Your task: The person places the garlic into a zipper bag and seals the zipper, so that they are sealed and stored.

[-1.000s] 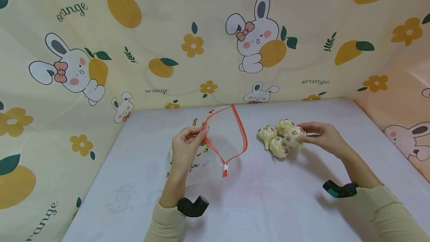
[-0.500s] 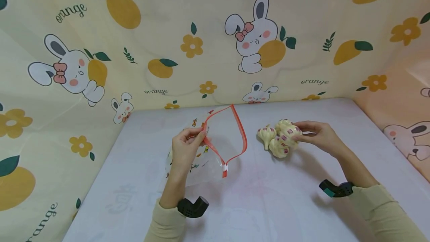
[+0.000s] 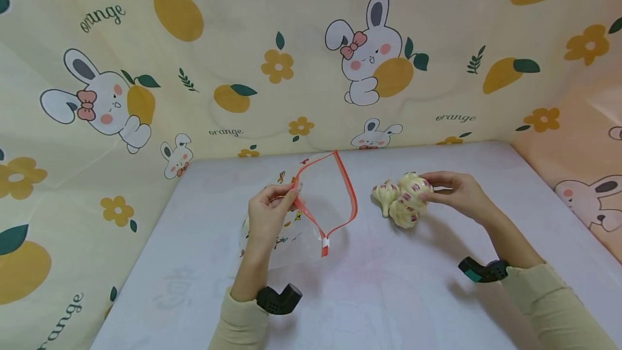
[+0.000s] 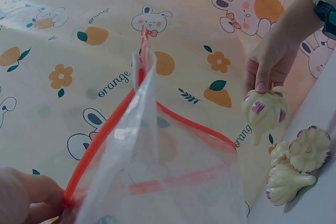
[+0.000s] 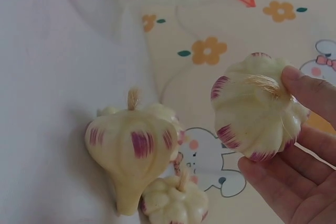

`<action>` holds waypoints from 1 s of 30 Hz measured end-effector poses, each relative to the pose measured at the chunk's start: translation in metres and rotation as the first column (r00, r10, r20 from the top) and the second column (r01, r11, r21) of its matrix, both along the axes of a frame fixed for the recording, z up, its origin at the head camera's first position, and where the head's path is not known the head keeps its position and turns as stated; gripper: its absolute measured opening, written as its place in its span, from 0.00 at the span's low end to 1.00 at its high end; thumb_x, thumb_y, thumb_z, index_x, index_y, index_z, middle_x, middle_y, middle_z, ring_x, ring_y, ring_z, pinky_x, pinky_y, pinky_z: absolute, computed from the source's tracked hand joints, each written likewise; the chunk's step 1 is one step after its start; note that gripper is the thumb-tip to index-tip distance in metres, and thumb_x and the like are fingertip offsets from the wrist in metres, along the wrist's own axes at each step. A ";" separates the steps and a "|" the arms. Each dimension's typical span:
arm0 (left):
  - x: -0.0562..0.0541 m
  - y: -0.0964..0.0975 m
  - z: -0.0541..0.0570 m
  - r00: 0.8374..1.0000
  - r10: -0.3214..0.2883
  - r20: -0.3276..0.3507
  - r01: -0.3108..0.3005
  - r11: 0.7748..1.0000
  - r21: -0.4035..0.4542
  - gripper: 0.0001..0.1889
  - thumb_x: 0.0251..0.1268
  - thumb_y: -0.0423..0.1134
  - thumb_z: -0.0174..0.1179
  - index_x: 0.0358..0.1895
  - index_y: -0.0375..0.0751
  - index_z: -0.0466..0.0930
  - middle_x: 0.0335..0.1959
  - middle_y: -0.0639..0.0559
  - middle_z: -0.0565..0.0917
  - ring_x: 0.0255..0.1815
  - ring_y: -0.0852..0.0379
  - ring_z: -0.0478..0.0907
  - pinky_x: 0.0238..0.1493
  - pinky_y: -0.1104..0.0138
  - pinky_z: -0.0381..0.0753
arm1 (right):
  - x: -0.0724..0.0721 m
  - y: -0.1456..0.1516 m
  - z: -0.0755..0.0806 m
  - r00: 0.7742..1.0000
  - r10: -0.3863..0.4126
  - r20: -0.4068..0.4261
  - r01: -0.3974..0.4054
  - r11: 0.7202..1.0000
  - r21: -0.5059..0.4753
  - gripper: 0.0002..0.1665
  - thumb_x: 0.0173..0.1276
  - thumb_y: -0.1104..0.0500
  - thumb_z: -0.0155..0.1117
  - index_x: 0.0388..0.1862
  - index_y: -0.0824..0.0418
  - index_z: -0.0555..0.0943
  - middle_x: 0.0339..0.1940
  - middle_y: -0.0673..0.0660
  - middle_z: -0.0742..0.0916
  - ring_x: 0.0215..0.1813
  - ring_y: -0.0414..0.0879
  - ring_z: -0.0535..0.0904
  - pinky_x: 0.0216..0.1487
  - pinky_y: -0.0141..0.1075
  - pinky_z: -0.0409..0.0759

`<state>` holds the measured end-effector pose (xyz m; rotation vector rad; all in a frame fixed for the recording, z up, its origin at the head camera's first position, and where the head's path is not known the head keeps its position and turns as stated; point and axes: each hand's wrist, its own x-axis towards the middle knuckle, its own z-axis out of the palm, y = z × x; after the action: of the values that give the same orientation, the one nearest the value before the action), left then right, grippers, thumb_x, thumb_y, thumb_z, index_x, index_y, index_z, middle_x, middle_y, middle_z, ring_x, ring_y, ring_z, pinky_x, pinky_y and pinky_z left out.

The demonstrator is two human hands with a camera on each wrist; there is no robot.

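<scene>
Patterned cloth backs the white table, garlic bulbs and bag.

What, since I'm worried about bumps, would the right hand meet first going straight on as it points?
With the held garlic bulb leading, the right hand would probably meet the clear zip bag, passing above the loose garlic bulb; depth is unclear, so it might brush that first.

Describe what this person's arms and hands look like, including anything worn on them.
The left sleeve and right sleeve are plain pale beige. A black, angular device sits at each wrist, left device and right device; the right one shows a teal patch. The left hand and right hand are gloveless.
</scene>
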<state>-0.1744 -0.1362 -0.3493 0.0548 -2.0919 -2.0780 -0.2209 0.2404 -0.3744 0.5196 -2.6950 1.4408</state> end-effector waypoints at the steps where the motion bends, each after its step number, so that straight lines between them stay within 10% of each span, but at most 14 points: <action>1: 0.000 0.000 0.000 1.000 0.001 0.000 -0.001 1.000 -0.001 0.11 0.63 0.30 0.62 0.46 0.29 0.82 0.26 0.61 0.85 0.24 0.67 0.83 0.35 0.76 0.86 | 0.000 0.000 0.000 1.000 0.002 0.001 -0.002 1.000 -0.003 0.25 0.62 0.61 0.69 0.56 0.71 0.77 0.42 0.21 0.79 0.43 0.18 0.77 0.42 0.17 0.81; 30: 0.000 0.000 0.000 1.000 -0.006 0.011 0.006 1.000 -0.028 0.11 0.63 0.31 0.62 0.47 0.31 0.82 0.30 0.54 0.86 0.25 0.67 0.84 0.37 0.76 0.85 | 0.002 -0.017 0.010 0.999 0.047 0.001 -0.047 0.998 -0.029 0.26 0.61 0.61 0.70 0.57 0.70 0.78 0.44 0.23 0.80 0.44 0.21 0.78 0.42 0.19 0.82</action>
<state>-0.1739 -0.1360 -0.3495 0.0567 -2.1297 -2.0558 -0.2191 0.2231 -0.3642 0.5839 -2.6760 1.4906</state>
